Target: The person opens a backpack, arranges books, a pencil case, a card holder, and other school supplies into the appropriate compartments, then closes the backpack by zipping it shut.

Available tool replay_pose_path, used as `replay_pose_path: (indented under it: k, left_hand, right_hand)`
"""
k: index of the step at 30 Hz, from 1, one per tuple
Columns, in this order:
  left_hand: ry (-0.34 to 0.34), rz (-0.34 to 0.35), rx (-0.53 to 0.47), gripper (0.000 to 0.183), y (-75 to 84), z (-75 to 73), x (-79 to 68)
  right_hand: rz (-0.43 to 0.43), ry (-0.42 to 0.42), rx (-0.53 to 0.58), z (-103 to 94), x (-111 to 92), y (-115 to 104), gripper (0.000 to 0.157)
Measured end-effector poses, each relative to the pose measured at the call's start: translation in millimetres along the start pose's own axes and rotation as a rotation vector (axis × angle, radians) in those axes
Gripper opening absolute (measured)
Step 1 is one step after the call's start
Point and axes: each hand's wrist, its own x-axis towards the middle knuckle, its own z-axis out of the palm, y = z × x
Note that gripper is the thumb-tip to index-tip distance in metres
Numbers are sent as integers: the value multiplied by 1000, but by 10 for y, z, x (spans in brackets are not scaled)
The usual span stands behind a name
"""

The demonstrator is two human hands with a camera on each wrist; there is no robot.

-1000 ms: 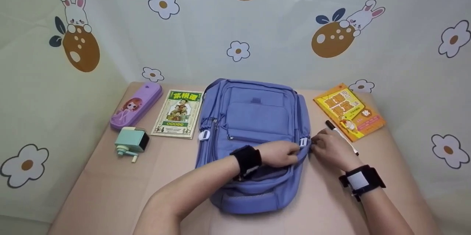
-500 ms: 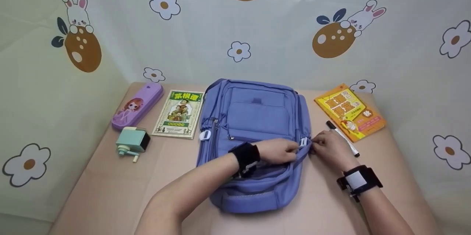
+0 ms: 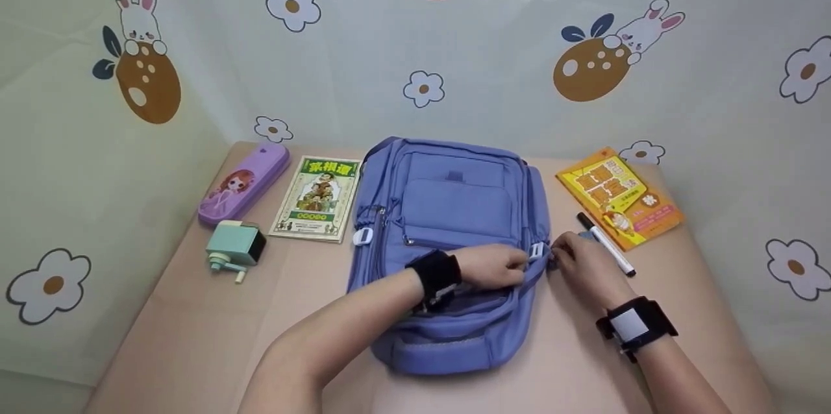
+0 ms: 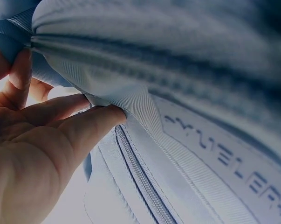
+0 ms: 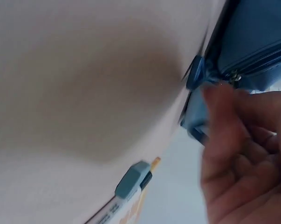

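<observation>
A blue backpack [image 3: 458, 206] lies front up across the middle of the table. In the head view my left hand [image 3: 493, 266] lies over its right part, by the white buckle [image 3: 537, 250]; the left wrist view shows my left fingers [image 4: 100, 123] pinching a fabric edge beside a zipper [image 4: 142, 179]. At the bag's right side, my right hand [image 3: 587, 265] has thumb and forefinger together. In the right wrist view those blurred fingertips meet at the metal zipper pull [image 5: 235, 76], apparently pinching it, though they partly hide the spot.
Left of the bag lie a purple pencil case [image 3: 243, 183], a green-covered book [image 3: 317, 200] and a mint crank pencil sharpener [image 3: 235, 246]. On the right are an orange book [image 3: 620, 196], a white marker [image 3: 613, 252] and a small blue-grey block [image 5: 132, 179] beside it.
Both hands stay at the bag's right side. My right hand has shifted very slightly, and a bit of the blue-grey block now shows behind it. The bag lies as before.
</observation>
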Motion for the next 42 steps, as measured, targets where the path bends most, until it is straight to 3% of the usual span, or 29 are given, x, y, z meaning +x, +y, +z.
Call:
replay_pose_path:
  k: [10, 17, 31, 36, 42]
  left_hand:
    - [-12, 8, -1, 22, -3, 10, -2]
    - [-2, 11, -5, 24, -2, 28, -10]
    - [-21, -18, 16, 23, -40, 77, 46]
    - [-12, -48, -10, 21, 48, 41, -19]
    - [37, -78, 98, 29, 102, 171, -30]
  right_hand:
    - [9, 8, 6, 16, 9, -65, 7]
    - [58, -34, -8, -58, -83, -130, 4]
    - [24, -77, -28, -232, -261, -326, 4]
    - [24, -92, -47, -242, -284, -357, 4]
    - [13, -87, -75, -217, -300, -332, 4]
